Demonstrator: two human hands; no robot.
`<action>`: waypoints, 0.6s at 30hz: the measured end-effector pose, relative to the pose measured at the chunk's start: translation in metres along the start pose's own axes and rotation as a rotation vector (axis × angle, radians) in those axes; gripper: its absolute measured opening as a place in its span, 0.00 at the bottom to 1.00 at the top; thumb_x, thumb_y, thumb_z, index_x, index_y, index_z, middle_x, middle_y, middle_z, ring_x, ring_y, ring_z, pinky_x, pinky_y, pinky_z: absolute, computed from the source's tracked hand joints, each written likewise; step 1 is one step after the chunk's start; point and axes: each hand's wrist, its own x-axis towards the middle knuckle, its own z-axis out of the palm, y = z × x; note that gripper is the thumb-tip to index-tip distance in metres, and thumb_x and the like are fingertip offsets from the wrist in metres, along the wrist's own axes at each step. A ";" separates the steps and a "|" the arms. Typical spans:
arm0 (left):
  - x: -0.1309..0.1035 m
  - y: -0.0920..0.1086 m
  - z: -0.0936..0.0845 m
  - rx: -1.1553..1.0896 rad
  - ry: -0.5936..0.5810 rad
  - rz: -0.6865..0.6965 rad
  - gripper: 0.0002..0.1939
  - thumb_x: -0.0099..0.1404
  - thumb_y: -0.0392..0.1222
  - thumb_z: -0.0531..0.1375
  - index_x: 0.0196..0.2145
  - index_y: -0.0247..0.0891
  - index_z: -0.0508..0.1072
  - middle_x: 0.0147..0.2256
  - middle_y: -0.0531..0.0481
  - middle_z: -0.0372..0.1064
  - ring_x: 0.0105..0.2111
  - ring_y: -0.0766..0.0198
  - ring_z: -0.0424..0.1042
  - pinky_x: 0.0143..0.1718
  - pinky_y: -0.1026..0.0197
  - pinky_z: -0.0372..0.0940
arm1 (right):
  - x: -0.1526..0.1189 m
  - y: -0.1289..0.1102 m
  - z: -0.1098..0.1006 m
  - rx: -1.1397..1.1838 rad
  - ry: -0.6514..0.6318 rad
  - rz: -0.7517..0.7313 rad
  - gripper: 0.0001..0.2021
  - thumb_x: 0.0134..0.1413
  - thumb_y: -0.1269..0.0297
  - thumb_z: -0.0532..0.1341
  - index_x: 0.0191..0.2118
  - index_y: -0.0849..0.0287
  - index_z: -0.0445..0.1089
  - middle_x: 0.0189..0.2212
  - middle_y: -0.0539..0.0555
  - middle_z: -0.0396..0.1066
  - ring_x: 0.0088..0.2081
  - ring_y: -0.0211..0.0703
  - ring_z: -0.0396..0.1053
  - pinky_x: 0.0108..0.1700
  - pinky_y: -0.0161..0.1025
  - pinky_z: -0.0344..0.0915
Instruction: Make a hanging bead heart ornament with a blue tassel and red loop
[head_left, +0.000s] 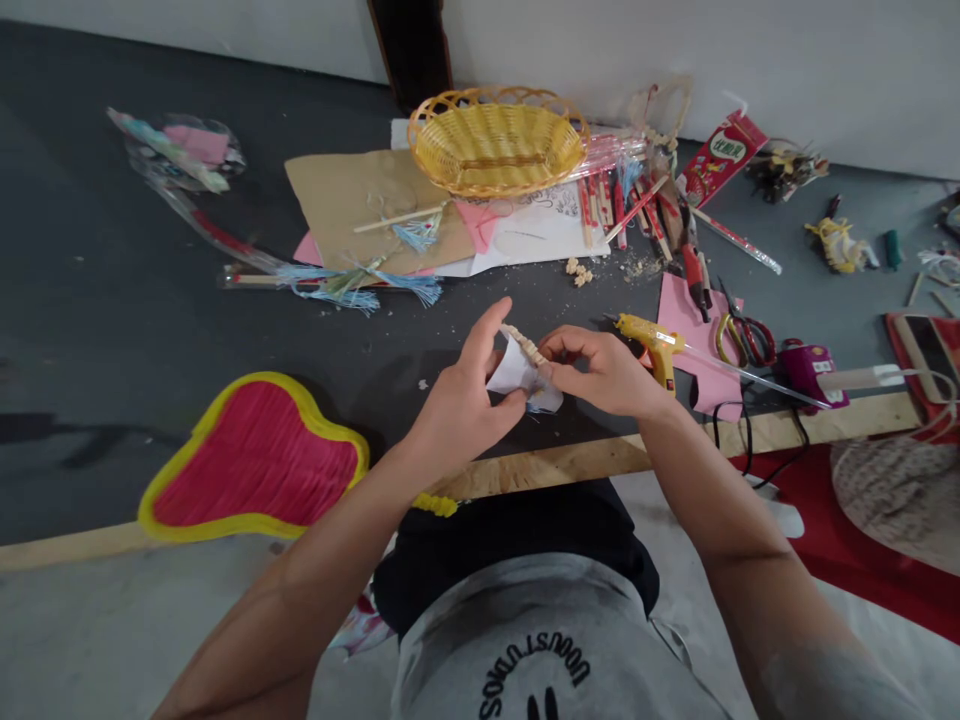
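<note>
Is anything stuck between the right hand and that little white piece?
Nothing visible: the left hand holds the white piece, and the right hand touches its beige strip. The glue gun lies farther right.

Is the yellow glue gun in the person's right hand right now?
No, the yellow glue gun lies on the table, apart from the right hand, which is at the beige strip.

Pretty plain outfit tbh: a grey tee [457, 620], kinda faded-looking and lighter along the edge, with chunky black lettering [536, 665] curving in an arc on the front. Two dark oval marks [543, 704] sat on the near side of that. Black bottoms [517, 525] showed on the far side of it. Forearms [330, 560] and fingers [480, 345] were bare.
</note>
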 end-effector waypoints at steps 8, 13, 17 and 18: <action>0.006 0.001 -0.002 -0.127 -0.013 -0.049 0.46 0.54 0.31 0.64 0.68 0.46 0.53 0.34 0.52 0.74 0.28 0.61 0.73 0.29 0.60 0.69 | 0.001 0.007 0.001 0.210 -0.040 0.122 0.12 0.55 0.55 0.64 0.35 0.61 0.70 0.28 0.48 0.66 0.29 0.34 0.59 0.32 0.34 0.58; 0.008 -0.001 -0.002 -0.232 -0.043 -0.136 0.48 0.54 0.35 0.66 0.68 0.44 0.50 0.31 0.53 0.71 0.29 0.60 0.72 0.29 0.59 0.69 | -0.001 0.006 0.001 0.168 -0.044 0.084 0.11 0.57 0.56 0.63 0.36 0.60 0.70 0.29 0.49 0.67 0.29 0.35 0.61 0.33 0.34 0.59; 0.008 0.001 -0.004 -0.360 -0.021 -0.119 0.45 0.56 0.41 0.66 0.66 0.42 0.48 0.33 0.52 0.70 0.32 0.61 0.74 0.31 0.60 0.69 | -0.005 -0.001 0.004 -0.058 -0.020 -0.093 0.06 0.59 0.62 0.61 0.36 0.59 0.70 0.34 0.52 0.70 0.35 0.38 0.66 0.39 0.36 0.63; 0.008 0.002 -0.005 -0.379 -0.011 -0.110 0.46 0.57 0.42 0.67 0.66 0.43 0.47 0.33 0.52 0.70 0.32 0.61 0.73 0.31 0.61 0.69 | -0.006 -0.002 0.005 -0.092 -0.023 -0.129 0.05 0.60 0.63 0.61 0.36 0.59 0.69 0.34 0.52 0.70 0.35 0.38 0.66 0.40 0.37 0.63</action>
